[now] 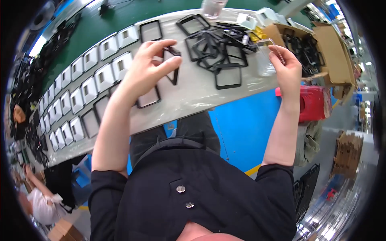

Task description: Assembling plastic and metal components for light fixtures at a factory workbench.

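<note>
My left hand (pixel 145 74) is raised over the table, its fingers and thumb closed on a black rectangular frame (pixel 175 75) that hangs tilted, nearly edge-on. To the right, my right hand (pixel 288 72) pinches the edge of a clear plastic piece (pixel 281 57) between thumb and fingers; its full shape is hard to make out. Loose black frames (pixel 213 50) lie heaped between my hands, and one frame (pixel 228 76) lies at the near side of that heap. Another flat black frame (pixel 149 97) rests under my left wrist, partly hidden by the arm.
White housings (pixel 105 75) stand in rows along the table's left part. A cardboard box (pixel 335 52) full of black parts stands at the right, with a red plastic stool or bin (pixel 313 103) below. A clear container (pixel 213 9) stands at the far edge. Another person (pixel 44 203) is at lower left.
</note>
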The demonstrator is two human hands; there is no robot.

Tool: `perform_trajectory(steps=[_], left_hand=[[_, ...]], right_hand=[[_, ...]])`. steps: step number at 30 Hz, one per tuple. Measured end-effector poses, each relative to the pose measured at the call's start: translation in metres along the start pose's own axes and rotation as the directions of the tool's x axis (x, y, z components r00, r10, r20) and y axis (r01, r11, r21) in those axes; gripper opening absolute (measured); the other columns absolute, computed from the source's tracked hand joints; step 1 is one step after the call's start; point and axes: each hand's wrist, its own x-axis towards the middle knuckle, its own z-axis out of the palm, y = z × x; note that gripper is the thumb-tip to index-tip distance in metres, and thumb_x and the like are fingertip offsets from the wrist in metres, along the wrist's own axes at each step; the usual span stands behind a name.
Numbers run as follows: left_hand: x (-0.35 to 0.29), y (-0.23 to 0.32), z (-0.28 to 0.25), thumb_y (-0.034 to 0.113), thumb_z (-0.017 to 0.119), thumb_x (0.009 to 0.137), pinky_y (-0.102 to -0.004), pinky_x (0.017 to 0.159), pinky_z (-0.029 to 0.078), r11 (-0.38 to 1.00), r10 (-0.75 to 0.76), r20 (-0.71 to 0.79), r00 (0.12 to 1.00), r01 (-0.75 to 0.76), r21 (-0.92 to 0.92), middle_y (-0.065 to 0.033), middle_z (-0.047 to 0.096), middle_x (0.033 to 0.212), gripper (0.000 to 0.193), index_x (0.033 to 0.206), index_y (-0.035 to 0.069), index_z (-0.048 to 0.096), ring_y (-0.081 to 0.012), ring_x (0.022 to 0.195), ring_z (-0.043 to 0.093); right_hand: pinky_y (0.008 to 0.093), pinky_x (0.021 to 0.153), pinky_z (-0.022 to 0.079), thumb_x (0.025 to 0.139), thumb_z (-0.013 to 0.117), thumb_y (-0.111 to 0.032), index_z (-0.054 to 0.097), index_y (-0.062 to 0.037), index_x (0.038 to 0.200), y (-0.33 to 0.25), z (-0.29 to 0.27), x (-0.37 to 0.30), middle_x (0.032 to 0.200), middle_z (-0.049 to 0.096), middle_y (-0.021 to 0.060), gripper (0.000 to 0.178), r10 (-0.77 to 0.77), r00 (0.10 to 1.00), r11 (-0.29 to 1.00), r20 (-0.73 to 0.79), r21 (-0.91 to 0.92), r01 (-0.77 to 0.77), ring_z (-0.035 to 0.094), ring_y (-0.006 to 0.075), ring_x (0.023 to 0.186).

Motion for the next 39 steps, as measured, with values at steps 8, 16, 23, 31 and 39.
perform_trajectory(steps=[8, 16, 23, 31, 39], left_hand=[[-0.064, 0.002, 0.015, -0.001, 0.065, 0.073, -0.0346, 0.105, 0.036, 0.632, 0.097, -0.055, 0.994, -0.104, -0.768, -0.0152, 0.035, 0.135, 0.048, 0.112, 0.003, 0.038, -0.0217, 0.125, 0.044], [-0.108, 0.001, -0.015, -0.005, 0.072, 0.062, -0.0346, 0.105, 0.036, 0.698, 0.315, -0.173, 0.933, -0.351, -0.624, -0.0175, 0.031, 0.137, 0.079, 0.125, 0.008, 0.027, -0.0218, 0.125, 0.044], [-0.117, 0.002, -0.026, -0.009, 0.071, 0.061, -0.0406, 0.100, 0.041, 0.738, 0.532, -0.241, 0.812, -0.584, -0.338, -0.0230, 0.033, 0.136, 0.087, 0.132, 0.007, 0.023, -0.0294, 0.126, 0.044], [-0.122, -0.001, -0.026, -0.010, 0.070, 0.059, -0.0438, 0.102, 0.041, 0.717, 0.553, -0.264, 0.790, -0.613, -0.333, -0.0256, 0.039, 0.133, 0.087, 0.132, 0.007, 0.026, -0.0351, 0.125, 0.045], [-0.120, 0.006, -0.015, -0.007, 0.073, 0.060, -0.0437, 0.099, 0.044, 0.718, 0.577, -0.241, 0.780, -0.625, -0.306, -0.0276, 0.039, 0.133, 0.091, 0.136, 0.006, 0.023, -0.0368, 0.124, 0.046]], right_hand=[[0.0341, 0.081, 0.048, 0.074, 0.061, 0.006, 0.072, -0.0068, 0.090, -0.095, 0.109, -0.076, 0.095, 0.069, 0.0089, 0.023, -0.565, 0.813, 0.824, 0.141, 0.071, 0.561, 0.062, 0.0255, 0.092], [0.0390, 0.096, 0.041, 0.072, 0.061, -0.008, 0.070, -0.0029, 0.088, -0.123, 0.121, -0.092, 0.117, 0.062, 0.0183, 0.019, -0.575, 0.714, 0.813, 0.399, 0.184, 0.552, 0.053, 0.0332, 0.114], [0.0206, 0.074, 0.045, 0.078, 0.075, -0.005, 0.035, -0.0007, 0.130, -0.129, 0.144, -0.103, 0.090, 0.060, 0.0041, 0.065, 0.095, 0.702, 0.692, 0.706, 0.460, -0.556, 0.057, 0.0069, 0.084], [0.0189, 0.064, 0.048, 0.077, 0.073, -0.002, 0.037, -0.0014, 0.129, -0.134, 0.139, -0.090, 0.084, 0.062, 0.0020, 0.064, 0.081, 0.517, 0.671, 0.852, 0.337, -0.661, 0.059, 0.0055, 0.073], [0.0185, 0.064, 0.047, 0.078, 0.073, -0.002, 0.034, -0.0002, 0.131, -0.124, 0.130, -0.097, 0.081, 0.062, 0.0019, 0.065, 0.075, 0.581, 0.677, 0.811, 0.386, -0.627, 0.060, 0.0055, 0.071]])
